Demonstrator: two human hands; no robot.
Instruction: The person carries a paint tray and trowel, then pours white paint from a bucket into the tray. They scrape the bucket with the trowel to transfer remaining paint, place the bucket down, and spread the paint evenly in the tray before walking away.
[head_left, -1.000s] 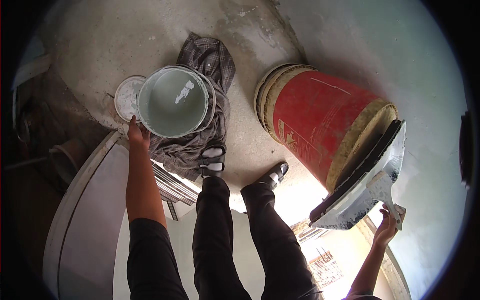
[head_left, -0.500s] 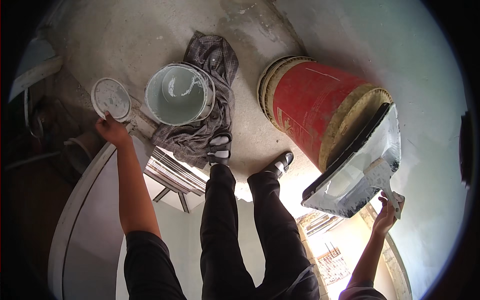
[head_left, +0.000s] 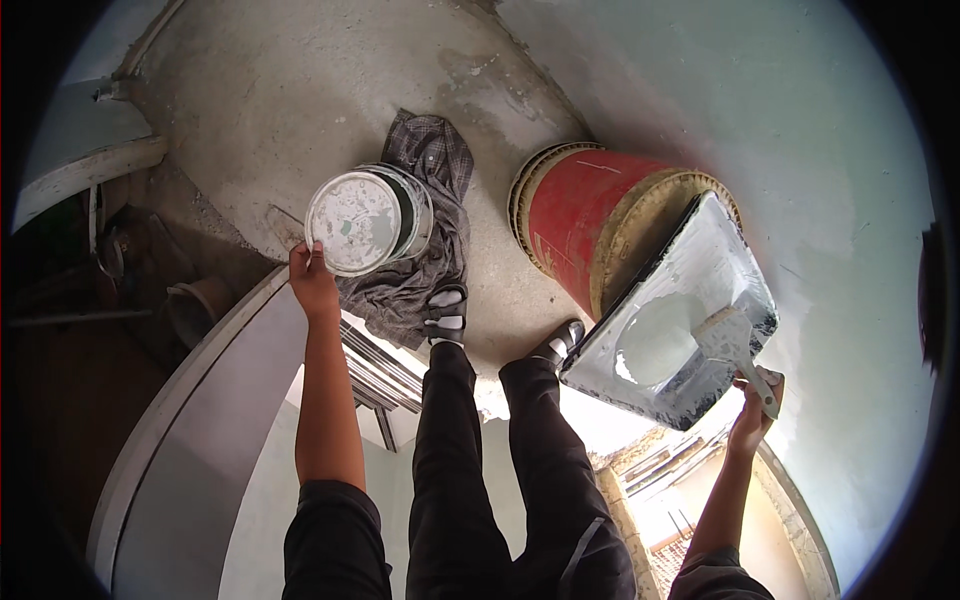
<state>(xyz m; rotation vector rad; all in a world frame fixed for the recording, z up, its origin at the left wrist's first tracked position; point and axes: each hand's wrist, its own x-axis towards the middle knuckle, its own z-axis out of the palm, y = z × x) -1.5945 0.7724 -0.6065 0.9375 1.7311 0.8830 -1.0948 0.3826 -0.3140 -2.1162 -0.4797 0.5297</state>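
My left hand (head_left: 314, 280) grips the edge of a round, paint-specked white lid (head_left: 352, 222). The lid overlaps the left part of a pale paint bucket (head_left: 425, 222); its right side shows a dark gap, so the lid is off centre. Whether lid and bucket touch, I cannot tell. My right hand (head_left: 750, 418) is closed around the handle of a wide paintbrush (head_left: 735, 345), at the near right edge of a paint tray (head_left: 665, 395). The brush head lies over the tray, beside a pool of pale paint. Whether my fingers also grip the tray's rim is unclear.
A large red drum (head_left: 570, 215) with a dirty yellowish rim stands behind the tray, close to the pale green wall (head_left: 820, 200). A checked cloth (head_left: 440, 150) lies under and around the bucket. At the left are a curved panel edge (head_left: 185, 380) and a pot (head_left: 200, 305).
My left hand has brought the lid rightward, from beside the bucket to over it. The tray shows more of its inside and sits further left in view; my right hand still holds the brush.
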